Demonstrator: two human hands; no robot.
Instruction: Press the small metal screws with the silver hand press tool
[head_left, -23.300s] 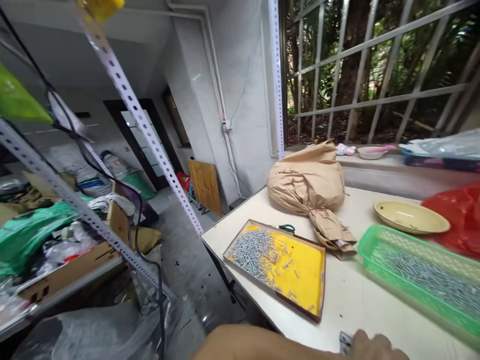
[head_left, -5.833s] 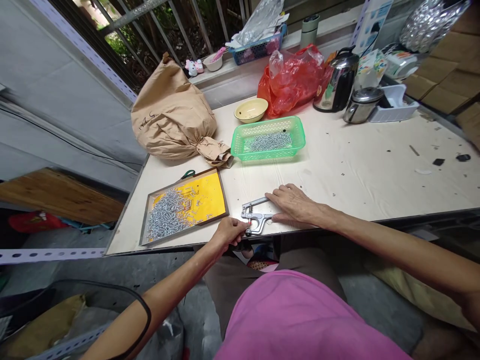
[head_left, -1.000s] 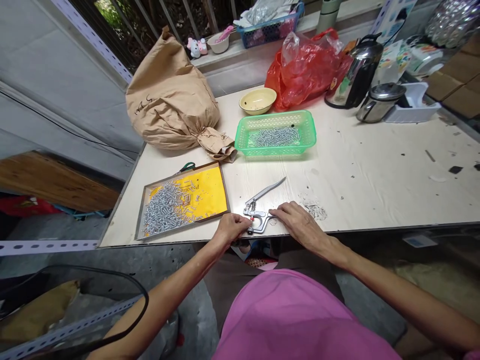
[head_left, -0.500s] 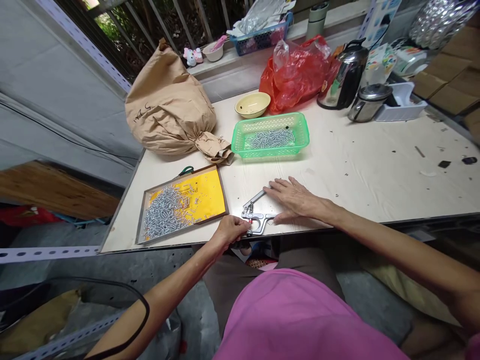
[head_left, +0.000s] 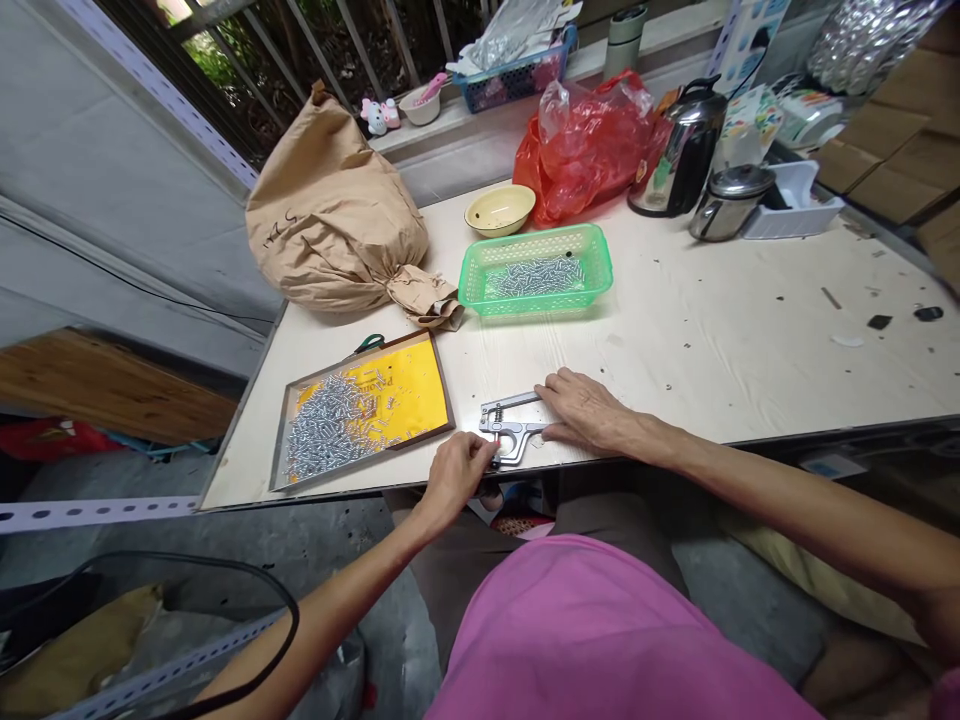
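A metal hand press (head_left: 510,432) with two long handles lies at the near edge of the pale table (head_left: 720,330). My right hand (head_left: 585,410) lies over the handles and presses them together. My left hand (head_left: 459,470) is curled at the tool's jaw end on the table edge, fingers pinched; what they hold is too small to make out. To the left lies a yellow-lined tray (head_left: 364,410) with several small metal pieces. Beyond the tool stands a green basket (head_left: 536,268) with more metal pieces.
A tied brown paper sack (head_left: 337,225) stands at the back left, green-handled scissors (head_left: 369,344) just before it. A yellow bowl (head_left: 499,208), a red plastic bag (head_left: 592,150), a kettle (head_left: 679,150) and a steel pot (head_left: 727,200) line the back. Perforated shelf rails (head_left: 97,510) stand at the left.
My right hand has pushed the tool's raised upper handle down, so the handles are now nearly together. My left hand has stayed at the jaw end.
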